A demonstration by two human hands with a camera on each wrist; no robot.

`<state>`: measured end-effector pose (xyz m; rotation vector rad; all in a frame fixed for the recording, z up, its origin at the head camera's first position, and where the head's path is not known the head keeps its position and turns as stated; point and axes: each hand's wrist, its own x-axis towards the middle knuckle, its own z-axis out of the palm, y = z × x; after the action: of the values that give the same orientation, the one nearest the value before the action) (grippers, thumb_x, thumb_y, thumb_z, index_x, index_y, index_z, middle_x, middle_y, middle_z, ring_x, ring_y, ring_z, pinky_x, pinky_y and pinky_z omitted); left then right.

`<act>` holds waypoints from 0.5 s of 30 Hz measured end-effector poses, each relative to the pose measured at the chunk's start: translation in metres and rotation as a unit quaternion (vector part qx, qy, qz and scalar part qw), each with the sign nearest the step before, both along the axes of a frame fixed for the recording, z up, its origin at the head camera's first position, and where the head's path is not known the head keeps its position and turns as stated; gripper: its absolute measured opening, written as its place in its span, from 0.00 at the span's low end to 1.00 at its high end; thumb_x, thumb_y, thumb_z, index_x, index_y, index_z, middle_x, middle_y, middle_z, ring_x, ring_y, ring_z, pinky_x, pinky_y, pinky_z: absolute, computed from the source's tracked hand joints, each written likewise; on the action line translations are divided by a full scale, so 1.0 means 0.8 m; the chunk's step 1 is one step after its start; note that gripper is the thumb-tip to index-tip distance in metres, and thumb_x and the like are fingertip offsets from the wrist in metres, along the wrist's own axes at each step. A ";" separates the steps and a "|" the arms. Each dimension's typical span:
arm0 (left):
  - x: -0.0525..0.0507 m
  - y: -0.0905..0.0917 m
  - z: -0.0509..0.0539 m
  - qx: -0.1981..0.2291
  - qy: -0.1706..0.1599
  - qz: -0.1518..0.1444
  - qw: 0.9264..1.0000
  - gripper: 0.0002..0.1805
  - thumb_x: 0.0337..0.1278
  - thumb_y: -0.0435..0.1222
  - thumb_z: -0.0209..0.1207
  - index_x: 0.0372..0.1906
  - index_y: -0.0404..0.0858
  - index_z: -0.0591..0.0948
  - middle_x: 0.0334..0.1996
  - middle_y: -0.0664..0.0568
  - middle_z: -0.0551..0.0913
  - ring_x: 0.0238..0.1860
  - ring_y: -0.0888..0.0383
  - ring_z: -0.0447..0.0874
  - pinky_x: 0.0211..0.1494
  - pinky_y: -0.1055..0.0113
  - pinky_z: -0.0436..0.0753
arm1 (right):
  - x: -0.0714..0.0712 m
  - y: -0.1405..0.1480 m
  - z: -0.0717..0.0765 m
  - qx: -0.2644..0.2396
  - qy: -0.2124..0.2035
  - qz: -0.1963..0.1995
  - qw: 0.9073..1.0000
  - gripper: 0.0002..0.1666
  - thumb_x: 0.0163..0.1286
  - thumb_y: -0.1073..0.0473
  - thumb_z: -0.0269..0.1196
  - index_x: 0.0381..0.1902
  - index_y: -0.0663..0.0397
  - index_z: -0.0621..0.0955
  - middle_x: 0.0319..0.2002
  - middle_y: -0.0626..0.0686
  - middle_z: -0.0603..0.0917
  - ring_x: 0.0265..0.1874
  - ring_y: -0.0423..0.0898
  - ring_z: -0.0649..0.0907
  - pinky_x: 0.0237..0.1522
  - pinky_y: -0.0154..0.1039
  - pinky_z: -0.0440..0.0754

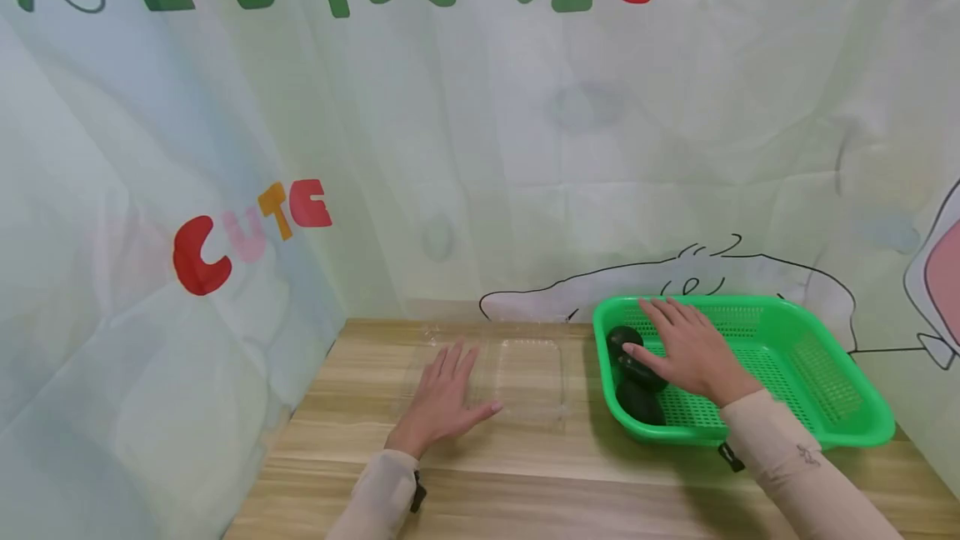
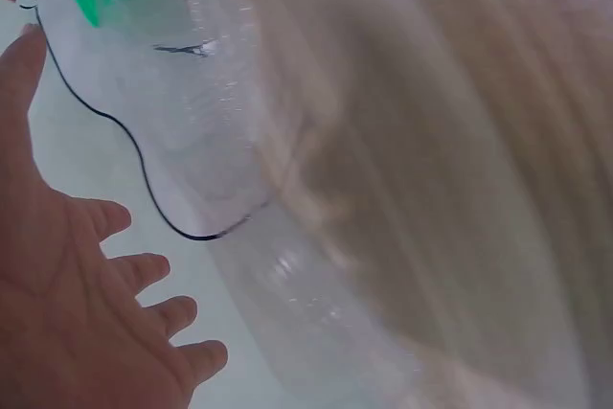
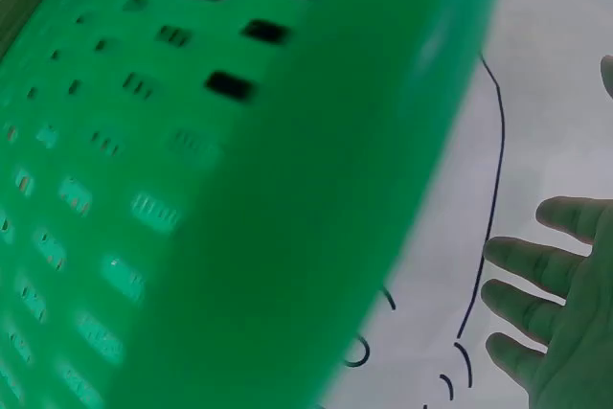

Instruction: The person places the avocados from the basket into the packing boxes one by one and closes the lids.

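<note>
A clear plastic clamshell container (image 1: 528, 377) lies on the wooden table, see-through and hard to make out. Over its left part hovers my left hand (image 1: 442, 402), fingers straight and thumb out, holding nothing; its palm (image 2: 86, 304) fills the lower left of the left wrist view. To the right stands a green plastic basket (image 1: 847, 373) with several dark, rounded, glossy things (image 1: 640, 402) along its left side; their kind cannot be told. My right hand (image 1: 693, 357) is spread above the basket with nothing in it. The right wrist view shows its fingers (image 3: 536, 265) extended beyond the basket's wall.
A printed cloth backdrop (image 1: 450, 148) rises behind and to the left of the table, with green characters, a red heart and coloured letters. The wooden tabletop (image 1: 517, 473) stretches in front of the container and basket. Black straps show at both wrists.
</note>
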<state>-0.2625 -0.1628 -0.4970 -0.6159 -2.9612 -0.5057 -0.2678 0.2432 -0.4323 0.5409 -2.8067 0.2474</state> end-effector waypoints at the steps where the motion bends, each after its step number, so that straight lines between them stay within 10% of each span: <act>1: 0.000 -0.002 -0.004 -0.002 -0.002 0.002 1.000 0.54 0.61 0.67 0.56 0.81 0.39 0.55 0.81 0.39 0.48 0.80 0.35 0.45 0.77 0.34 0.53 | -0.001 0.001 0.000 0.001 -0.003 0.000 1.000 0.49 0.74 0.30 0.54 0.78 0.60 0.63 0.73 0.68 0.68 0.73 0.70 0.64 0.72 0.68 0.59; 15: -0.001 -0.008 -0.027 -0.010 -0.016 0.007 1.000 0.56 0.62 0.71 0.51 0.81 0.36 0.55 0.80 0.35 0.51 0.79 0.32 0.48 0.76 0.33 0.55 | -0.004 0.000 -0.007 0.022 -0.036 0.001 0.999 0.45 0.73 0.32 0.57 0.71 0.62 0.72 0.63 0.68 0.77 0.62 0.70 0.76 0.65 0.66 0.70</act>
<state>-0.2631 -0.1695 -0.5187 -0.5943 -3.0015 -0.4909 -0.2709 0.2434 -0.4376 0.5543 -2.8876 0.2098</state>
